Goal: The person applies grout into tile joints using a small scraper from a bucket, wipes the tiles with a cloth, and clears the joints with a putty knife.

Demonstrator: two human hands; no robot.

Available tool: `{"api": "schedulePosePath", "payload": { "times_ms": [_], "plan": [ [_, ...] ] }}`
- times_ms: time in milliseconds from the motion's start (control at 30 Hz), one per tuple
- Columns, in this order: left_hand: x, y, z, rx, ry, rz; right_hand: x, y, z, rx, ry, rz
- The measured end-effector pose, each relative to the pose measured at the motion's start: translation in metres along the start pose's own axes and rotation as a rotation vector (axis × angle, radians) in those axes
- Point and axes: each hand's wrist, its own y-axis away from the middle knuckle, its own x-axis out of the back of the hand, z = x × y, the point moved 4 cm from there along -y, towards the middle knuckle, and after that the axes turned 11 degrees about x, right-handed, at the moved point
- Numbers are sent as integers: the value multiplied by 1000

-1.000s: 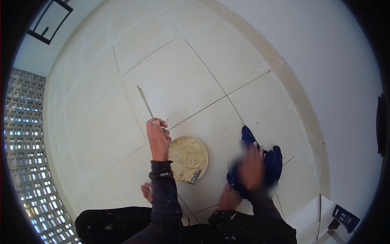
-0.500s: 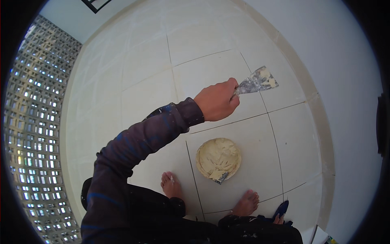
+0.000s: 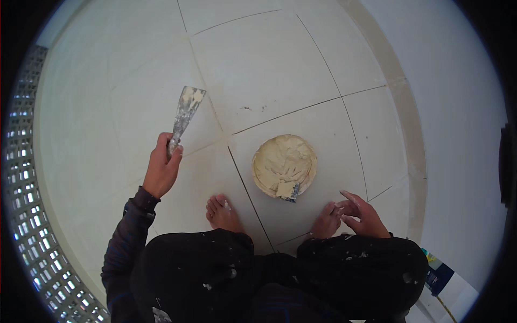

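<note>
My left hand (image 3: 163,167) is closed around the handle of a putty knife (image 3: 186,110), held out over the tiles left of the bowl. Cream paste and grey smears coat its blade, which points away from me. Between my feet and a little ahead stands a round bowl (image 3: 257,180) filled with cream-coloured paste (image 3: 285,159). A second small scraper (image 3: 288,190), loaded with the same paste, lies at the bowl's near rim. My right hand (image 3: 366,218) hangs by my right knee with its fingers apart and nothing in them, close to my right foot.
Large pale floor tiles (image 3: 269,64) show dark open joints and paler filled ones. Dark crumbs (image 3: 245,108) lie beyond the bowl. A white wall (image 3: 447,118) with a beige skirting runs along the right, and a perforated block wall (image 3: 32,204) along the left. A dark blue packet (image 3: 437,277) sits at lower right.
My left hand has swung left and toward me with the putty knife, whose blade now points ahead instead of right. My right hand has risen into fuller view beside the knee.
</note>
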Motion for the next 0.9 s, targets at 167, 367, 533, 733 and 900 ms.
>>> {"api": "schedulePosePath", "payload": {
  "times_ms": [167,367,533,733,900],
  "plan": [
    [-22,9,-47,198,288,-72,-24,-58,-31,-226,248,-244],
    [-36,7,-26,-6,270,21,-76,-88,-19,210,691,-45],
    [0,-67,-21,31,188,142,-47,-152,-22,111,518,10],
    [-6,-126,-9,1,180,404,-96,-183,-50,129,721,-692],
    [15,-162,-34,72,-161,697,-128,-147,-18,346,810,-819]
  ]
}}
